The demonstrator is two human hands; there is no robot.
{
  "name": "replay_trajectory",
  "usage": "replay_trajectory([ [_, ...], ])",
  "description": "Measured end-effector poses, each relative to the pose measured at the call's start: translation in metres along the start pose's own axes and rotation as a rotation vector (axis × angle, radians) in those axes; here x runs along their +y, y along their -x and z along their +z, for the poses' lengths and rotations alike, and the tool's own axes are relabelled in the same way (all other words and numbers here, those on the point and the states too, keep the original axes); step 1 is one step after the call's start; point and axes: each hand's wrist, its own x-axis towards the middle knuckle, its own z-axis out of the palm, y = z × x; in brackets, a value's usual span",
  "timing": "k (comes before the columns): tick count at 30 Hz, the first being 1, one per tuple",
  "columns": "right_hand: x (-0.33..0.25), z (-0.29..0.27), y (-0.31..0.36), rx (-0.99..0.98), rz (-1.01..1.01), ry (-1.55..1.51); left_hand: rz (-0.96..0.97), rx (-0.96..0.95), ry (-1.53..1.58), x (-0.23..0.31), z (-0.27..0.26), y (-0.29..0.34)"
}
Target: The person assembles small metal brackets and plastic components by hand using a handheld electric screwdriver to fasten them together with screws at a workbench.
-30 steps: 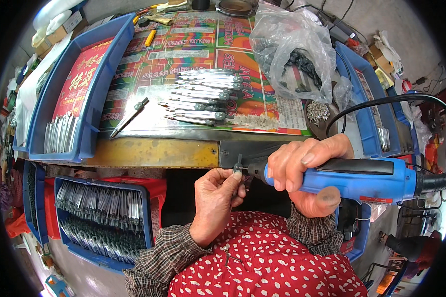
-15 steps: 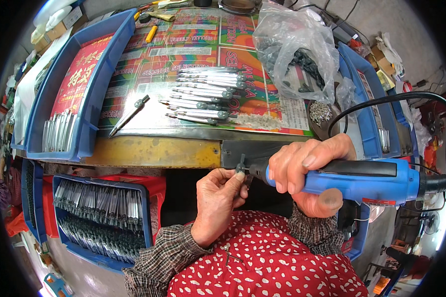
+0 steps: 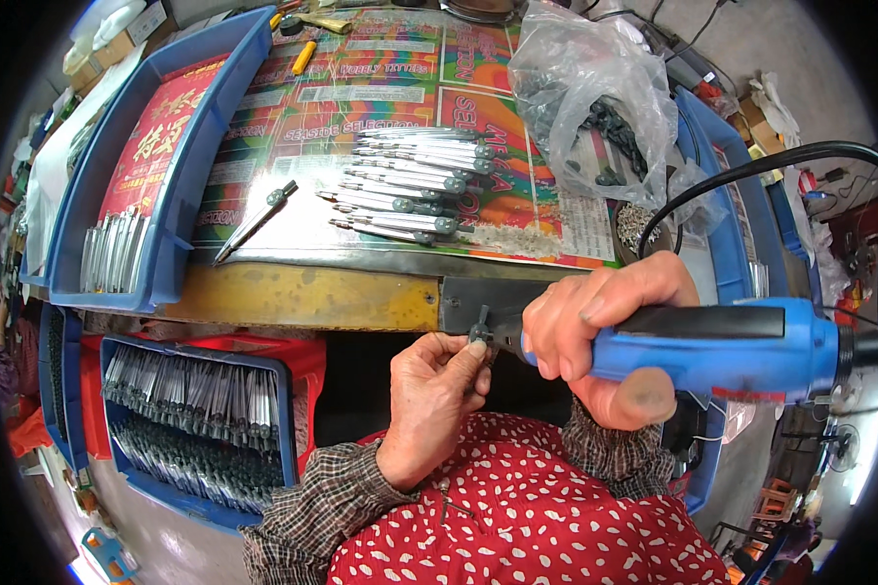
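Left hand (image 3: 429, 390): thumb and index pinched on a small dark fitting (image 3: 481, 327), mid-frame, just in front of the bench edge (image 3: 312, 297). Right hand (image 3: 595, 312): wrapped round a blue driver (image 3: 712, 356), roughly level, nose (image 3: 505, 336) aimed left at the fitting. They look to meet; too small to tell if the tip is seated.

Step in hand, my read: fastening at the fitting with the driver. Next move calls for nose square to the part, firm pinch, skin off the tip, then a straight back-out toward frame right.

Room: bench edge and its dark plate (image 3: 498, 294) sit right above the fitting in frame, so little slack upward. Dark gap below, down to the red apron (image 3: 517, 487), gives some. Cable (image 3: 751, 164) arcs over the right side near the metal bits (image 3: 637, 226) and clear bag (image 3: 595, 58); a swing that way could snag. Open patch of patterned sheet (image 3: 361, 107) above the row of silver pieces (image 3: 410, 180), upper centre. Tray wall (image 3: 205, 185) bounds upper left.
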Motion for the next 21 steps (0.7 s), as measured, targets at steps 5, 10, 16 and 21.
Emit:
replay_trajectory([
  [5, -0.006, 0.0, 0.002, 0.116, 0.057, -0.016, 0.015, -0.01, -0.014, 0.0, 0.002, 0.001],
  [10, -0.004, 0.002, -0.001, -0.083, -0.01, -0.036, 0.026, 0.013, -0.011, -0.002, -0.002, 0.0],
  [16, -0.007, 0.004, -0.002, -0.007, -0.003, -0.025, 0.01, 0.008, -0.031, 0.002, 0.002, 0.0],
  [21, -0.004, -0.001, -0.009, -0.109, 0.016, -0.012, 0.005, 0.019, -0.025, 0.001, 0.0, 0.0],
])
